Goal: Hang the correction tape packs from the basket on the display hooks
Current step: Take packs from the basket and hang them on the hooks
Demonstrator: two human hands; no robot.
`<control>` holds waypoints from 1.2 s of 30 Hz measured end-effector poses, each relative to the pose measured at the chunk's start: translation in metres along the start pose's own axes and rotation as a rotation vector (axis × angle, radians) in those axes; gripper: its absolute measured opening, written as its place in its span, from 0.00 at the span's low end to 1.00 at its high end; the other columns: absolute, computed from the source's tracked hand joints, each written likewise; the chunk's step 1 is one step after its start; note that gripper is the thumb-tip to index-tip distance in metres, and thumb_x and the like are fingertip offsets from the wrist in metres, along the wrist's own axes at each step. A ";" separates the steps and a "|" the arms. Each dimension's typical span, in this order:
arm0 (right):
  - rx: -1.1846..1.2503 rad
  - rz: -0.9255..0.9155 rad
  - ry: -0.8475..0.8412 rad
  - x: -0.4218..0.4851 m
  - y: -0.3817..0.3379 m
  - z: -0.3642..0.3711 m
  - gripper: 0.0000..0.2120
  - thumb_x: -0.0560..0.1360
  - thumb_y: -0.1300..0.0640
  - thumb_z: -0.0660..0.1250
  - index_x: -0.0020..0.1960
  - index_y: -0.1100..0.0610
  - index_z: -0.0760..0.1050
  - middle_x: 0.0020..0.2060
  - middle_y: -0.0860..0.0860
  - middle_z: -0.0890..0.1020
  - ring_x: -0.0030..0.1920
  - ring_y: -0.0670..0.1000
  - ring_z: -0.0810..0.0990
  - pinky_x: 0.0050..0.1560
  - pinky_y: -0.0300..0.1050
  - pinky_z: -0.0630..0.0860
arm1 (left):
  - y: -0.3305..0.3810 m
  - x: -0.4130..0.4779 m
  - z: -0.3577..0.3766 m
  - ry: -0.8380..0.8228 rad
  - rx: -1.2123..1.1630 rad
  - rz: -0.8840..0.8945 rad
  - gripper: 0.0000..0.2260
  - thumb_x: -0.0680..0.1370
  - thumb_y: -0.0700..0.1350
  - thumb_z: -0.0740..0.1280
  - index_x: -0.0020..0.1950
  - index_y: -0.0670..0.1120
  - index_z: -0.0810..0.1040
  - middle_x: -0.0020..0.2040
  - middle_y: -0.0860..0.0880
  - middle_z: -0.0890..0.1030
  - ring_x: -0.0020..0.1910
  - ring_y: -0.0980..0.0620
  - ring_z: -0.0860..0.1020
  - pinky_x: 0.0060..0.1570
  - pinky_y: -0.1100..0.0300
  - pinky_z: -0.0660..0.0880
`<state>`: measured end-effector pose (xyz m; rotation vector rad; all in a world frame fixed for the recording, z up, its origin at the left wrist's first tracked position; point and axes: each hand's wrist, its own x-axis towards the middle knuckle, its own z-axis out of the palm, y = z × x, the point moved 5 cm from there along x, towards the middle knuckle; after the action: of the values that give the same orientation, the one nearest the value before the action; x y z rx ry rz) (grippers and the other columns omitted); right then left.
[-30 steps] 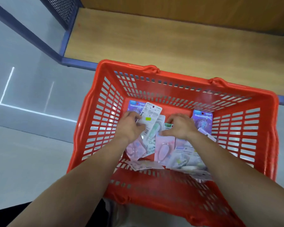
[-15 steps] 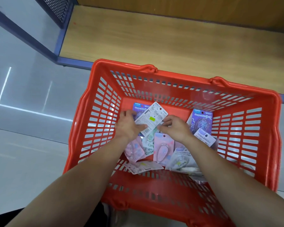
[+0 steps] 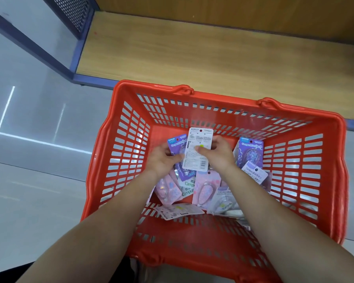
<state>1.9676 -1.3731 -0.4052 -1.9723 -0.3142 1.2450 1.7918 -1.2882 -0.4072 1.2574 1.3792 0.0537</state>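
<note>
A red plastic basket [image 3: 119,160] stands on the floor below me with several correction tape packs in it. Both hands are down inside it. My right hand [image 3: 219,154] grips a white pack [image 3: 198,144] that shows its printed back, held upright. My left hand [image 3: 163,158] holds the same pack's left edge together with a purple pack [image 3: 177,142] behind it. Pink packs [image 3: 205,188], a purple pack [image 3: 251,152] at the right and pale ones [image 3: 180,211] lie loose on the basket's bottom. No display hooks are in view.
A low wooden shelf board [image 3: 213,50] with a blue metal frame [image 3: 90,81] runs just behind the basket. A perforated dark side panel [image 3: 74,13] rises at the shelf's left end. Grey floor [image 3: 29,160] lies to the left.
The white pack has been lifted and turned upright, from tilted in my left hand to held by both hands. My right hand moved up from the loose packs onto it.
</note>
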 end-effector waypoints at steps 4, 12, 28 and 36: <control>-0.149 -0.124 0.053 -0.012 -0.002 -0.018 0.09 0.79 0.61 0.68 0.57 0.52 0.79 0.47 0.45 0.83 0.45 0.45 0.80 0.49 0.46 0.74 | 0.009 -0.001 -0.013 0.042 -0.051 0.012 0.09 0.77 0.38 0.74 0.56 0.44 0.82 0.45 0.53 0.83 0.43 0.56 0.82 0.39 0.67 0.76; -0.186 -0.180 -0.109 -0.036 -0.011 0.020 0.23 0.80 0.40 0.61 0.66 0.52 0.80 0.56 0.49 0.78 0.56 0.47 0.77 0.61 0.44 0.69 | 0.020 -0.015 0.005 -0.097 -0.143 0.006 0.11 0.82 0.55 0.66 0.53 0.50 0.84 0.50 0.48 0.87 0.48 0.51 0.85 0.51 0.57 0.79; -0.554 -0.105 -0.287 0.027 0.008 -0.007 0.24 0.76 0.57 0.76 0.69 0.57 0.75 0.50 0.48 0.80 0.51 0.50 0.79 0.56 0.45 0.76 | 0.001 0.009 -0.012 -0.023 -0.009 -0.047 0.19 0.75 0.37 0.75 0.64 0.44 0.75 0.55 0.49 0.85 0.55 0.49 0.83 0.60 0.52 0.79; -0.765 -0.180 -0.340 0.021 0.013 0.006 0.16 0.68 0.52 0.80 0.53 0.50 0.79 0.53 0.48 0.72 0.54 0.50 0.77 0.59 0.46 0.74 | 0.001 0.006 -0.010 -0.127 -0.007 -0.013 0.20 0.76 0.38 0.75 0.66 0.44 0.76 0.56 0.49 0.85 0.55 0.52 0.84 0.59 0.52 0.80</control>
<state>1.9700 -1.3673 -0.4297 -2.2523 -1.2651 1.4692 1.7873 -1.2775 -0.4081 1.2254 1.2770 -0.0299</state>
